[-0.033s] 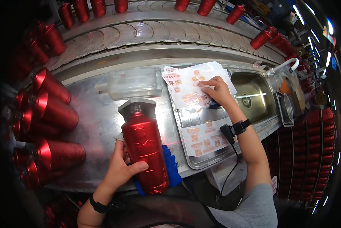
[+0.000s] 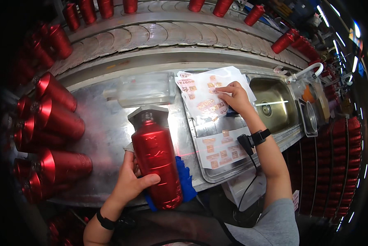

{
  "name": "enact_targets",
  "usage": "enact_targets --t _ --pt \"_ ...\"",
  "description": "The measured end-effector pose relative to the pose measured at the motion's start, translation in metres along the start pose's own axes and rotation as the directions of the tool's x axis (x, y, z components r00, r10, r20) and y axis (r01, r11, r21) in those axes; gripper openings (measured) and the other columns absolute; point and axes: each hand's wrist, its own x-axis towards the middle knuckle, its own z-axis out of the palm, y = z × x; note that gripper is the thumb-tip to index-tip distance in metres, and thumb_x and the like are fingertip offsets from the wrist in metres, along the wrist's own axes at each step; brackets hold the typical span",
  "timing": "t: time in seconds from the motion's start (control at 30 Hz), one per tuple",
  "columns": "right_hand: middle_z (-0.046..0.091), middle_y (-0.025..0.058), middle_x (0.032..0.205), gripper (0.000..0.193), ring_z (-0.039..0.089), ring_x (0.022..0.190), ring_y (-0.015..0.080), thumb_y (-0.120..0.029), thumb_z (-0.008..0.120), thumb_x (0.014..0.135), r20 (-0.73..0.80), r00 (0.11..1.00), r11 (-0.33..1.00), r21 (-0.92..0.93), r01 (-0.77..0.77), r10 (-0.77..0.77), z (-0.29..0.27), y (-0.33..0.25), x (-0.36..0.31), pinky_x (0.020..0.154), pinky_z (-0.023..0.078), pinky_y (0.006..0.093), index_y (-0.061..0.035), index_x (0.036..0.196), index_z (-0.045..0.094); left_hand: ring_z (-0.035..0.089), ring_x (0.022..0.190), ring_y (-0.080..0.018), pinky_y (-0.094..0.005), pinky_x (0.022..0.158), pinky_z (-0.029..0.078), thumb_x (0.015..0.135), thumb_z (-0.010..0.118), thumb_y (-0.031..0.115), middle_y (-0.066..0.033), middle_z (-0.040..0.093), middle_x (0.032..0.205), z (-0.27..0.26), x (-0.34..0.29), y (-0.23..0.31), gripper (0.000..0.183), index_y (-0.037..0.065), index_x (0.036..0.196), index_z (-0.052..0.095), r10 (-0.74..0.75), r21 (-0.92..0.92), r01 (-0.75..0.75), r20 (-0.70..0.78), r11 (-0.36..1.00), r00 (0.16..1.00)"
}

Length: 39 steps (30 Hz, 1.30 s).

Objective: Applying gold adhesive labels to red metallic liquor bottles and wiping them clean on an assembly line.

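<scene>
Steel counter (image 2: 100, 117), wide: your work surface, reaching from the group of red bottles at your left to the sink (image 2: 270, 96) at your right.

Red bottle (image 2: 156, 158), one, in front of you: tilted, neck pointing away, its base beside a blue cloth (image 2: 186, 176). Best kept from rolling while your other hand is busy.

White sheet (image 2: 229, 76), one, uppermost of a loose pile: the pile would likely shift under a tug, so a low, slow peel from one edge should serve better.

Left hand (image 2: 131, 183), one: wrapped round the bottle's lower left side, thumb laid across the front, remaining fingers mostly hidden behind.

Right hand (image 2: 236, 98), one: forearm coming up from the lower right, palm down, thumb and forefinger nearly meeting at the sheet; whether they hold anything, you cannot tell from here.

Gold stickers (image 2: 211, 85), several, small: beside those fingertips; bending one could crease it.
</scene>
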Motion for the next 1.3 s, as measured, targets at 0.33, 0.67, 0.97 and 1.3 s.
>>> enact_targets --t 0.33,0.67,0.97,1.3 --pt "0.057 0.0071 0.100 0.030 0.060 0.088 0.0241 -0.025 0.081 0.078 0.002 0.998 0.998 -0.009 -0.055 0.055 -0.001 0.004 0.002 0.079 0.050 0.0341 -0.0264 0.108 0.079 0.056 0.124 -0.0231 -0.0382 0.104 0.047 0.070 0.092 0.030 -0.0141 0.051 0.134 0.001 -0.002 0.000 0.097 0.003 0.140 0.030 -0.013 0.018 0.014 -0.021 1.000 1.000" --pt "0.056 0.0074 0.103 0.032 0.060 0.091 0.0238 -0.024 0.082 0.077 0.042 0.997 0.997 0.044 -0.059 0.058 -0.001 0.005 0.002 0.081 0.050 0.0339 -0.0255 0.108 0.079 0.055 0.125 -0.0234 -0.0384 0.106 0.046 0.071 0.091 0.028 -0.0155 0.051 0.135 -0.003 -0.002 0.000 0.094 0.003 0.139 0.032 -0.015 0.025 0.015 -0.016 1.000 1.000" --pt "0.057 0.0089 0.100 0.028 0.061 0.086 0.0243 -0.019 0.079 0.079 -0.060 0.997 0.998 -0.040 0.047 -0.049 -0.007 -0.011 -0.020 0.077 0.050 0.0344 -0.0178 0.107 0.078 0.040 0.140 -0.0289 -0.0418 0.117 0.031 0.072 0.089 0.023 -0.0207 0.042 0.145 0.004 -0.007 0.001 0.112 0.004 0.154 0.014 0.149 0.053 -0.146 -0.075 0.988 0.986" --pt "0.060 0.0095 0.107 0.033 0.065 0.090 0.0284 -0.027 0.077 0.079 0.004 0.998 0.986 -0.154 0.062 -0.063 -0.025 -0.005 -0.038 0.080 0.052 0.0380 -0.0228 0.112 0.076 0.049 0.132 -0.0358 -0.0417 0.108 0.040 0.088 0.068 0.015 -0.0248 0.047 0.142 0.088 0.005 0.109 0.077 -0.004 0.149 0.025 0.290 0.730 -0.435 0.327 0.527 0.900"
